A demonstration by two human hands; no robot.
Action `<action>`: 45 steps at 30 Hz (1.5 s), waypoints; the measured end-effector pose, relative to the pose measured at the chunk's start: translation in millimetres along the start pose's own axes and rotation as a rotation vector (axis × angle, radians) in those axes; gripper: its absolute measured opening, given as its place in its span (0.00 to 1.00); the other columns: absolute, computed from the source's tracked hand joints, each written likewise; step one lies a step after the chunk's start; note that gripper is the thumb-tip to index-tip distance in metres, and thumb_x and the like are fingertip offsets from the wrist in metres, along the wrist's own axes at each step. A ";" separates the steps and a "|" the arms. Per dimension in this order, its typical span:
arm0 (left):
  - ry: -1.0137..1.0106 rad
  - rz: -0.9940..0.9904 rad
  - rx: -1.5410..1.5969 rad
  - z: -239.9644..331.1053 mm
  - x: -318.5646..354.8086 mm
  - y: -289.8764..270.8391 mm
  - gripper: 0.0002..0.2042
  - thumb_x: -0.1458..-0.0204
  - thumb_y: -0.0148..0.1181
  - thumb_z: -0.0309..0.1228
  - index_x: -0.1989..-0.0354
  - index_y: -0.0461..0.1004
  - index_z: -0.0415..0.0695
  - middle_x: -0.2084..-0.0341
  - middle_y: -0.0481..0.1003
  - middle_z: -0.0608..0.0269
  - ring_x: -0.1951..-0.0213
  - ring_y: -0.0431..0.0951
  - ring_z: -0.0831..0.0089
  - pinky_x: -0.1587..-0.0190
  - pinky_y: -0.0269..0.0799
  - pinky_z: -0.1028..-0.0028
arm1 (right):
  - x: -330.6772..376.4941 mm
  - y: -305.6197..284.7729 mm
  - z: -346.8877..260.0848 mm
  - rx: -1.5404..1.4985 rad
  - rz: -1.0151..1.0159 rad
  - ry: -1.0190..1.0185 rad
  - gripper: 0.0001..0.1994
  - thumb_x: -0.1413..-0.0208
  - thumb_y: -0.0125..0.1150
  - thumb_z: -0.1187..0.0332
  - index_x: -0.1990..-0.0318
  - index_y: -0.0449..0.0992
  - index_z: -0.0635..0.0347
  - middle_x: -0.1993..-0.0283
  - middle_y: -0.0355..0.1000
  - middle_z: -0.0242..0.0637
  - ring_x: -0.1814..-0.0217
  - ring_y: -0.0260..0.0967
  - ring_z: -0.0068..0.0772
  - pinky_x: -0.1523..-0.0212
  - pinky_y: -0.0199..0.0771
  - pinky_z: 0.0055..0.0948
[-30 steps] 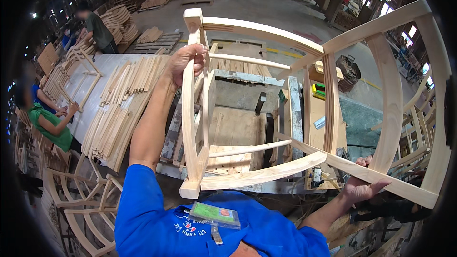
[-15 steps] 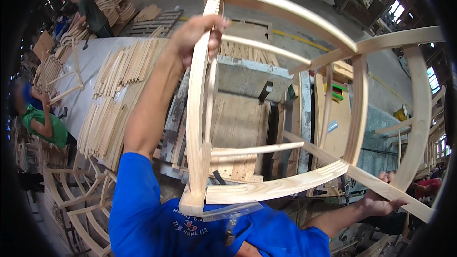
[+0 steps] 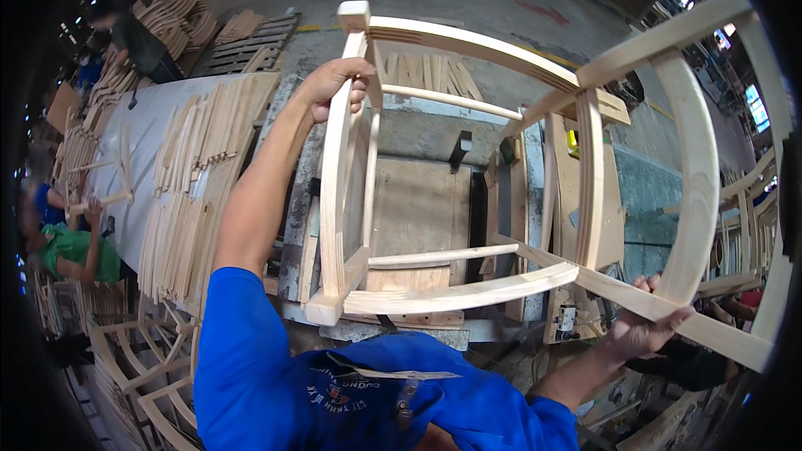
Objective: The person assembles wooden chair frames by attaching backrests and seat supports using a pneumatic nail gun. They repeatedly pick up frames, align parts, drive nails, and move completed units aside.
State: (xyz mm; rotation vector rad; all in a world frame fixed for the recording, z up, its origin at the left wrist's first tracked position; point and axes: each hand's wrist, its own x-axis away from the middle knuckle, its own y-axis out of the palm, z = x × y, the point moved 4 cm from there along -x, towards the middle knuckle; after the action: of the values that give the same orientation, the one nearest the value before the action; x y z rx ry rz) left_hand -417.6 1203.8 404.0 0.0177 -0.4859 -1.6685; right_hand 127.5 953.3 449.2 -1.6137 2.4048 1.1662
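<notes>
A pale wooden chair frame point(image 3: 468, 291), with curved seat rails, thin stretchers and a back reaching off to the right, is held up in front of me on its side. My left hand point(image 3: 337, 88) is closed round the bar at its left end, just below the far corner. At the lower right, my right hand point(image 3: 642, 324) grips a long back post beside a curved crosspiece. Beneath the frame is a bench-like fixture with a wooden board point(image 3: 422, 209) and dark metal blocks point(image 3: 460, 150). I cannot tell whether the frame touches it.
Slim wooden strips point(image 3: 180, 217) lie in piles on a grey table point(image 3: 138, 117) to the left. Two people work there, one in a green top point(image 3: 83, 255), another in dark clothing point(image 3: 140, 46). More chair frames point(image 3: 142, 351) stand at lower left. A pallet point(image 3: 251, 46) lies behind.
The chair frame has shifted left and moved down, away from my head and closer to the fixture. Both hands have kept hold of it and moved along with it.
</notes>
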 end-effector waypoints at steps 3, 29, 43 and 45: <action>0.034 0.139 -0.159 -12.0 -21.7 -22.6 0.06 0.43 0.62 0.28 0.70 0.74 0.42 0.82 0.72 0.69 0.84 0.70 0.82 0.82 0.74 0.77 | -3.1 12.6 28.9 0.075 -0.012 -0.016 0.34 0.32 0.59 0.48 0.32 0.59 0.66 0.54 0.66 0.48 0.54 0.66 0.37 0.50 0.70 0.38; 0.070 0.581 -1.312 -187.6 -178.3 -88.4 0.17 0.42 0.58 0.32 0.50 0.70 0.30 0.61 0.79 0.27 0.55 0.81 0.33 0.49 0.76 0.45 | 0.9 -44.0 234.4 0.524 0.131 0.384 0.28 0.38 0.65 0.69 0.34 0.62 0.67 0.51 0.75 0.48 0.51 0.78 0.39 0.42 0.75 0.40; 0.399 0.557 -1.556 -223.5 -163.9 -60.7 0.15 0.41 0.59 0.30 0.49 0.72 0.34 0.52 0.78 0.36 0.49 0.79 0.41 0.46 0.75 0.50 | 30.4 -53.7 242.9 0.796 -0.049 0.301 0.34 0.35 0.65 0.63 0.27 0.57 0.66 0.37 0.70 0.48 0.33 0.68 0.44 0.29 0.65 0.49; 0.435 0.477 -1.441 -229.1 -133.3 -40.7 0.15 0.39 0.57 0.33 0.50 0.75 0.35 0.53 0.79 0.38 0.50 0.79 0.41 0.46 0.74 0.50 | 24.9 -36.5 224.1 0.629 -0.048 0.246 0.36 0.34 0.64 0.59 0.26 0.56 0.66 0.35 0.69 0.47 0.30 0.65 0.45 0.27 0.61 0.51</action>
State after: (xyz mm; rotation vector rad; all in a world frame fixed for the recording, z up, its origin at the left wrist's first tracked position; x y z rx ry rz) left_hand -368.1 1264.1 147.4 -0.7134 1.0172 -1.1652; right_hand 62.1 1058.0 257.1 -1.6336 2.4779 0.1550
